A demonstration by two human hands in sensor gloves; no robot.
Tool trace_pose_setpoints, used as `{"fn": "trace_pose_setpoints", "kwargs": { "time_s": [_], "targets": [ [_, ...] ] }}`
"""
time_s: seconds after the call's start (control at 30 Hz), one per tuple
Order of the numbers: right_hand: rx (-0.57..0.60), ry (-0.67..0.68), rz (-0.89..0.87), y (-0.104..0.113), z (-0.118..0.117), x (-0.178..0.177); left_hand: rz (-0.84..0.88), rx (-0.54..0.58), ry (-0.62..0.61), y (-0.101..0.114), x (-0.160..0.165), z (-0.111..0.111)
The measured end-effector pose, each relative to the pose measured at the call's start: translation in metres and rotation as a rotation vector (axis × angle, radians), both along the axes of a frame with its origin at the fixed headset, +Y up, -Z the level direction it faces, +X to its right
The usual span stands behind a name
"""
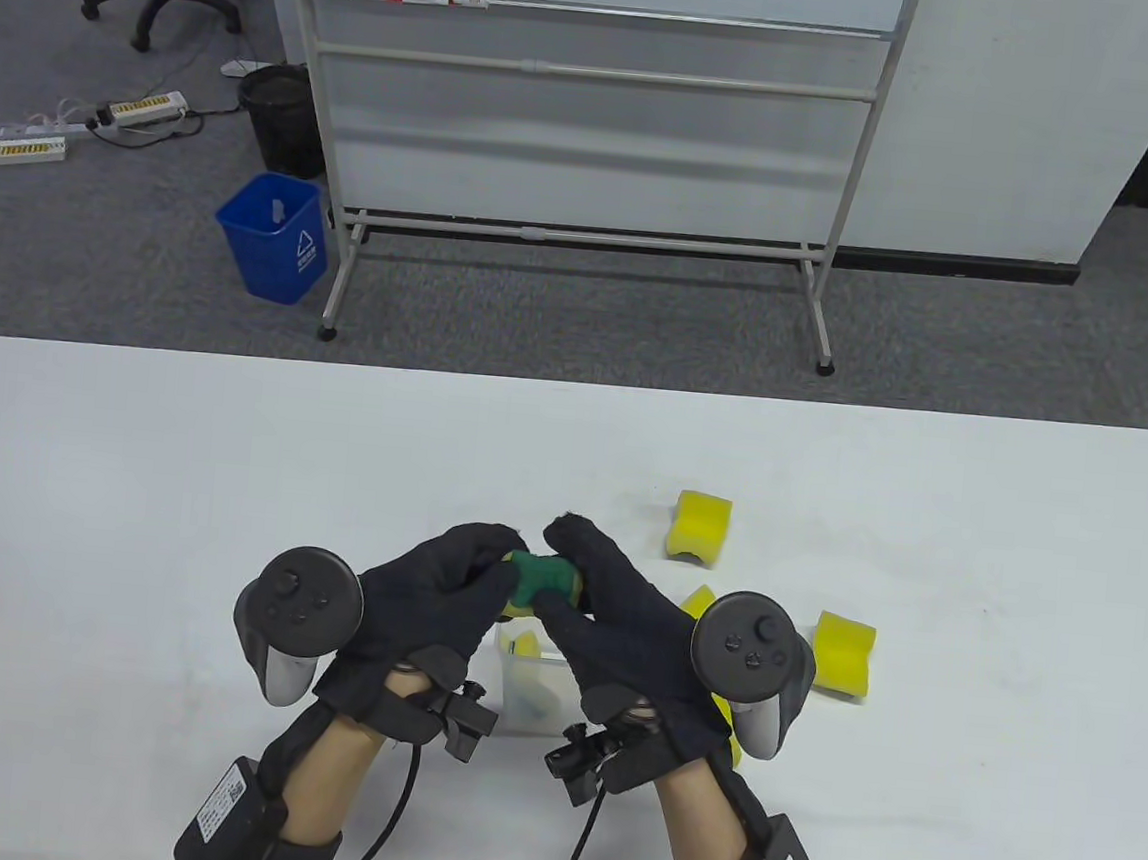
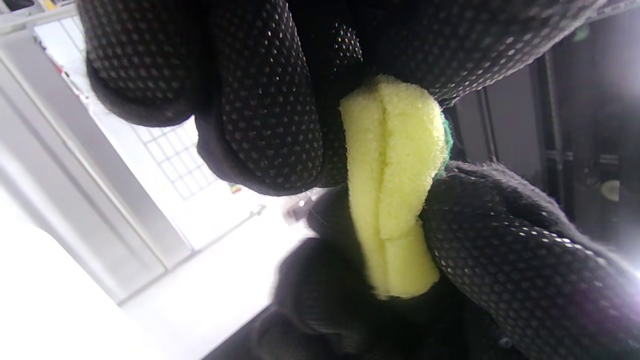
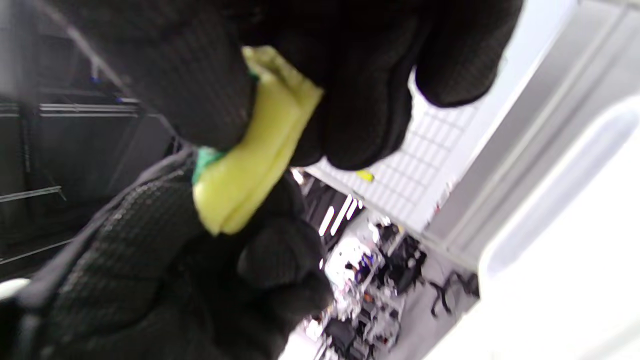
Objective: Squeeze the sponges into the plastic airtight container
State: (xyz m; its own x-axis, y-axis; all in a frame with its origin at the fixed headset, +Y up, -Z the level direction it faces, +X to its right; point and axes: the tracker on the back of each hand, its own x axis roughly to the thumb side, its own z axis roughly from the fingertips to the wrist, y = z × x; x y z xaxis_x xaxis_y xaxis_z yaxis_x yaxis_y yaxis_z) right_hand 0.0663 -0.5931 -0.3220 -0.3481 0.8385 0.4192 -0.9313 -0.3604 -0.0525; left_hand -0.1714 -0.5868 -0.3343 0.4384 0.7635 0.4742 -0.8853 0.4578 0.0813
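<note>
Dotted black gloves, L hand (image 1: 435,589) & R hand (image 1: 618,615), pinch folded spongy yellow-green sponge (image 1: 543,580).

White table (image 1: 228,480) with rounded far corners. Clear plastic container (image 1: 532,682) near front edge, centre. Three loose yellow sponges on surface to its right: far one (image 1: 699,527), half-hidden middle one (image 1: 699,600), rightmost one (image 1: 843,654), apart from each other

Black dotted gloves (image 1: 440,589), bare forearms (image 1: 329,760)
</note>
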Motion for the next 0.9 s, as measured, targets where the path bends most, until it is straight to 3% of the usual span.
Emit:
{"fn": "trace_pose_setpoints", "kwargs": {
  "time_s": [0.13,0.3,0.47,0.9],
  "targets": [
    [0.091,-0.138,0.103,0.001,0.002,0.001,-0.110,-0.037,0.009,-0.002,0.001,0.000],
    [0.173,-0.269,0.335,0.000,0.003,-0.002,-0.289,0.023,0.168,0.002,-0.005,0.002],
    [0.171,-0.266,0.451,-0.009,-0.002,-0.011,-0.393,0.008,0.250,0.000,-0.013,-0.002],
    [0.214,-0.328,0.709,-0.022,-0.005,-0.027,-0.488,-0.047,0.267,-0.012,-0.012,-0.011]
  ]
}}
